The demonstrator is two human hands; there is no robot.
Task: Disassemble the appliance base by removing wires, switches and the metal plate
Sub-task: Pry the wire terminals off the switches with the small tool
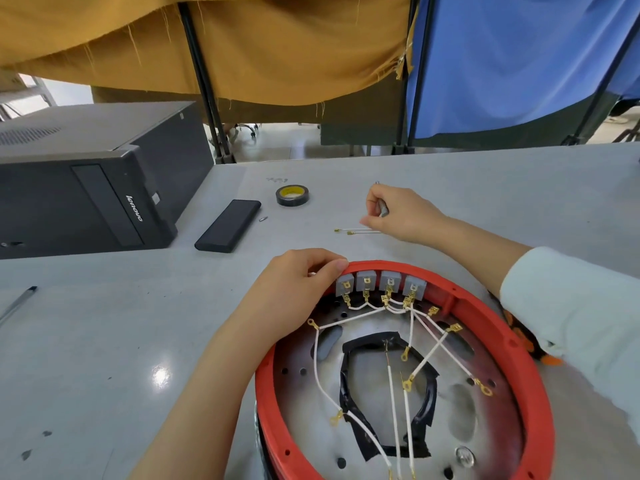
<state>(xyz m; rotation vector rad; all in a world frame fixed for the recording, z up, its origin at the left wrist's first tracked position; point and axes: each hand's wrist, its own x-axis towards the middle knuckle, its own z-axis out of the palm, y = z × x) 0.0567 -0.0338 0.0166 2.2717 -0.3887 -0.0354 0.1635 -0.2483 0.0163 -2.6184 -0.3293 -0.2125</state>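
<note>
The appliance base (408,375), a round red-rimmed shell, fills the lower right of the frame on the grey desk (86,341), open side up; inside it lies the metal plate (460,420), dotted with holes and patched around its centre opening with black tape; four grey switches (379,284) sit in a row against the rim's upper edge, brass terminals showing; white wires (391,386) with gold lugs fan down from them across the plate, several ends lying loose.

The left hand (294,296) rests on the rim's upper left, its fingers curled over the edge beside the leftmost switch, thumb tip pressed on the red plastic; the right hand (401,213) is above the base, mid-frame, its fingers closed around a small grey tool (382,209) whose metal tip pokes out above the knuckles; just beneath that hand two detached wires (356,231) lie side by side on the desk, well apart from the base.

Further up and left lie a roll of black tape (292,195), a flat black case (228,225) with a small bit (263,218) next to it, and a black computer tower (86,181) on its side at the upper left; a pen (17,304) lies at the left edge; mustard and blue curtains (277,46) hang behind.
</note>
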